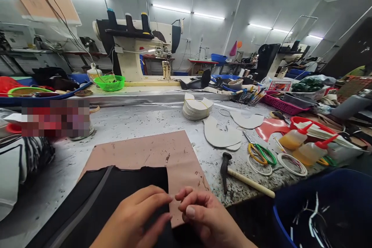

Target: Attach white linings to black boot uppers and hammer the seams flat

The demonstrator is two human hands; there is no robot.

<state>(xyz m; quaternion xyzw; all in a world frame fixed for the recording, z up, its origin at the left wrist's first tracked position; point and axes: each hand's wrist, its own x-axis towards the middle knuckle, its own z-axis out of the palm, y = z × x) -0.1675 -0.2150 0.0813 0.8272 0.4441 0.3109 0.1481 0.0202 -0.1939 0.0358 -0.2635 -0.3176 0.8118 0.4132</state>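
Black fabric [128, 186], extending left from hands [133, 215] [207, 215]

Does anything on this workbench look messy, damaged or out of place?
Yes, mildly. Dark marks mar the flat pinkish-brown sheet under the thin black piece, dark specks litter the silvery tabletop, and the black-headed, wooden-handled hammer seems to overhang the edge, where it might get bumped.

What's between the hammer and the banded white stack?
In the head view, loose white curved pieces lie on the tabletop between the hammer and the banded white stack.
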